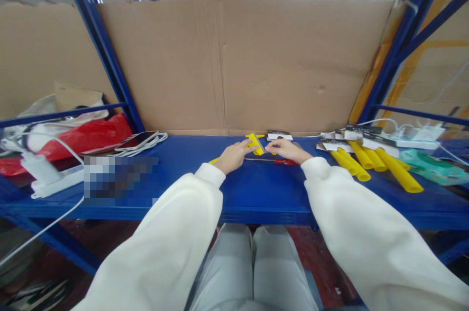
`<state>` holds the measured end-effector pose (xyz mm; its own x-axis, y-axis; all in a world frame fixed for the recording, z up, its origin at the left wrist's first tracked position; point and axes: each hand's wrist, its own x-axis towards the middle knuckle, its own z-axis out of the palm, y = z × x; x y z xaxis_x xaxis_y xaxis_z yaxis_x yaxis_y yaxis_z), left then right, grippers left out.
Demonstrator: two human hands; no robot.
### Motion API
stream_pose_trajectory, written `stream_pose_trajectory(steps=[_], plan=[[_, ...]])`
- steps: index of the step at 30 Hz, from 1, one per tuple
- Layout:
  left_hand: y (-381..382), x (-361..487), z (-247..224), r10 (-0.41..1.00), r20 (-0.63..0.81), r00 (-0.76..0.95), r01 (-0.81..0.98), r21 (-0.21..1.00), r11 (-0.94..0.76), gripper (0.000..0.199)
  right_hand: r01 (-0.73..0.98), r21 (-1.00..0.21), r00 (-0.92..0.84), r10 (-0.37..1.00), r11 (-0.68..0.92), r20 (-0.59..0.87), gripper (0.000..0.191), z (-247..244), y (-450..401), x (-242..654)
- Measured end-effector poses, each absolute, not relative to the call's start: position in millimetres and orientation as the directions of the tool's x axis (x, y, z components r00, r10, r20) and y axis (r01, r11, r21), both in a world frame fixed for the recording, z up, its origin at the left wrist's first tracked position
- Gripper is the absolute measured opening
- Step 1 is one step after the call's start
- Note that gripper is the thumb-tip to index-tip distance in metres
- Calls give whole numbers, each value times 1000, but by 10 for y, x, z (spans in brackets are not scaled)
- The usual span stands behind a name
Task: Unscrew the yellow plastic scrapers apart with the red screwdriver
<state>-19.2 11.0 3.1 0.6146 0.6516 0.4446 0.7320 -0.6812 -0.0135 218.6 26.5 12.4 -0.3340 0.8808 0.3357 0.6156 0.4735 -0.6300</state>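
Observation:
My left hand (233, 156) is closed on a yellow plastic piece (255, 143) with a thin grey strip along its right edge, held just above the blue shelf. My right hand (284, 149) has its fingertips pinched together at the right edge of that piece. What lies between those fingertips is too small to make out. Below the hands lies a screwdriver (286, 161) with a red handle, its shaft pointing left. Another yellow part (213, 160) shows partly beside my left wrist. A black and white card (279, 134) lies behind my right hand.
Several yellow tubes (397, 169) with black and white cards lie at right, near a green packet (434, 167) and a white power strip (417, 143). At left are a phone (137, 140), cables, another power strip (60, 181) and a red bag (91, 137). A cardboard wall (286, 67) stands behind.

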Motion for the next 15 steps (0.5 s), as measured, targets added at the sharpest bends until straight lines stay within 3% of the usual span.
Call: stream_pose_trajectory(steps=[9,15], plan=[[133,-185,35,634,458,623,718,-14,-696,61,513,-763,-270,918,393,291,13,124,286,2134],[158,-209,20,647,469,602,724,22,-690,61,624,-755,44,956,201,291,20,234,328,2526]])
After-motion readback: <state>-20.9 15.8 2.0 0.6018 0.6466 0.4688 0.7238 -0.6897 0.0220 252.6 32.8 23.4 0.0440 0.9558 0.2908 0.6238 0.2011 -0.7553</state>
